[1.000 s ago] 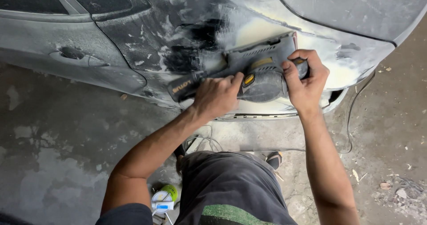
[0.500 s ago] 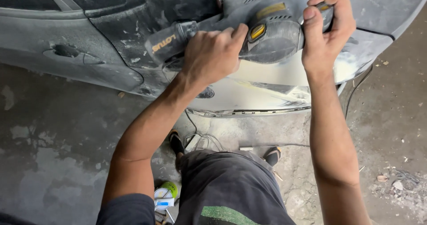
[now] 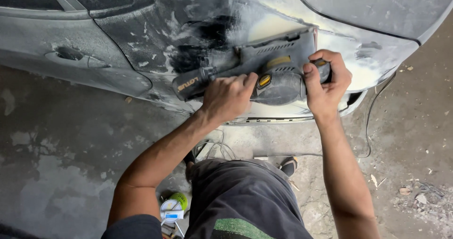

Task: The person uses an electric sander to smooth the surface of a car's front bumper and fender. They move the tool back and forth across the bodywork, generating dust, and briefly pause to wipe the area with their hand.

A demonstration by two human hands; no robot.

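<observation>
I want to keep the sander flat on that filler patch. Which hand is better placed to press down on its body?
Left. The left hand lies over the grey sander near its middle, beside the yellow switch. The right hand grips only the front knob at the end, so pressing there would probably tip the pad on the car panel.

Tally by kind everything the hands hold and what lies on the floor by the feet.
Hands: 2, left hand and right hand
Power sander, grey, held by both hands against the car body: 1
Green and white round thing on the floor: 1
Cable: 1
Total: 5
</observation>
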